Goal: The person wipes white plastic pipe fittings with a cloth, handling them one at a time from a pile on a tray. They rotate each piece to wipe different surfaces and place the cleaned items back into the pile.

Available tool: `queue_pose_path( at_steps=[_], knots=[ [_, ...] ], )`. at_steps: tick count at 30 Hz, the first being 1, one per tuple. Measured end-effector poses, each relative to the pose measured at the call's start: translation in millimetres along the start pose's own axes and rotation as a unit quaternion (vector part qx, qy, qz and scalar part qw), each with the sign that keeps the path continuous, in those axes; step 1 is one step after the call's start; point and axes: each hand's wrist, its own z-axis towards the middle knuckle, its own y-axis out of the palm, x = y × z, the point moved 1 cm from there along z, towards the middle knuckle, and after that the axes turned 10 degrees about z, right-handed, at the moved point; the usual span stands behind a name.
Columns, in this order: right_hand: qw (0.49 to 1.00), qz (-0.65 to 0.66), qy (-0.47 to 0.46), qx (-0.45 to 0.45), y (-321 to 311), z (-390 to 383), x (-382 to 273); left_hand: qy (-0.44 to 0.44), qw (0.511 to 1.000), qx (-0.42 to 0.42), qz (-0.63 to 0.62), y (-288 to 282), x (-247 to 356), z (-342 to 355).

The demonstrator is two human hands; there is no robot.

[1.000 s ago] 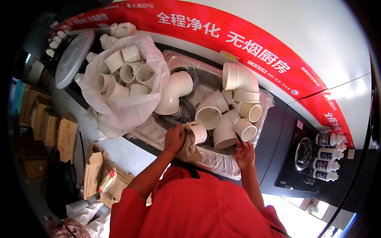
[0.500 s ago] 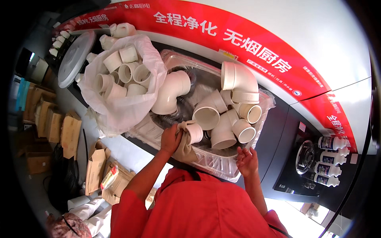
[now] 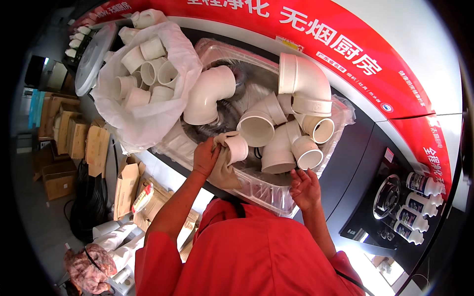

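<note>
My left hand (image 3: 204, 158) is closed on a tan cloth (image 3: 225, 172), which wraps one end of a short white pipe fitting (image 3: 239, 148). The rest of the cloth hangs over the near rim of a clear plastic-covered tray (image 3: 259, 195). My right hand (image 3: 305, 188) is at the tray's front right, fingers loosely bent and apart, with nothing visible in them. Just beyond it lie a white pipe coupling (image 3: 308, 157) and a white elbow (image 3: 277, 160). A wider fitting (image 3: 256, 130) lies beyond the cloth, its round mouth facing me.
A large elbow (image 3: 305, 81) stands at the tray's far right, another (image 3: 211, 93) at its left. Left of the tray, a white bag (image 3: 113, 108) holds several pipe fittings. Cardboard boxes (image 3: 98, 148) stand at lower left. A black cooktop (image 3: 368, 217) with several white bottles (image 3: 412, 217) is at right.
The view has shifted slightly, moving the tray and fittings up in the picture. My left hand keeps its grip on the cloth around the fitting; my right hand stays beside the tray.
</note>
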Motion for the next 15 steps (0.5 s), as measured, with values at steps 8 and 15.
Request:
queue_pose_path(
  at_steps=[8, 15],
  knots=[
    [1.000, 0.004, -0.005, -0.015, 1, -1, 2, 0.013, 1.000, 0.008, -0.010, -1, 2, 4],
    [0.998, 0.045, -0.035, -0.016, -10, -12, 3, 0.003, 1.000, -0.002, -0.017, -5, 9, 5]
  ],
)
